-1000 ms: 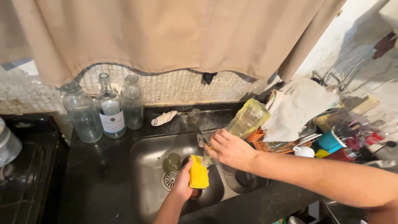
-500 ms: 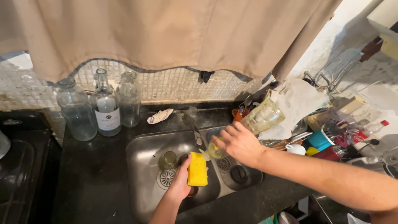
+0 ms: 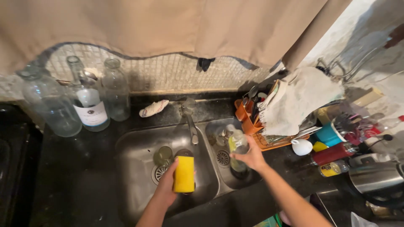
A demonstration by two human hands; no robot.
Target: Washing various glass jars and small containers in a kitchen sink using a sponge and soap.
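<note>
My left hand [image 3: 166, 187] holds a yellow sponge [image 3: 184, 174] upright over the left basin of a steel double sink [image 3: 134, 197]. My right hand [image 3: 253, 158] grips a small clear bottle [image 3: 238, 145] with yellowish liquid, held upright over the right basin near its drain [image 3: 222, 157]. A small glass [image 3: 164, 154] stands in the left basin by the drain, just beyond the sponge. The faucet [image 3: 191, 124] rises between the two hands.
Three empty glass bottles [image 3: 88, 101] stand on the dark counter at the left. A crumpled rag [image 3: 153, 108] lies behind the sink. An orange dish rack [image 3: 246, 113] under a white cloth [image 3: 301, 101] and several cups and containers [image 3: 332, 153] crowd the right.
My right hand carried a tall glass rightward toward the rack; that glass is gone from it and it now grips the small bottle over the right basin. The sponge hand barely moved.
</note>
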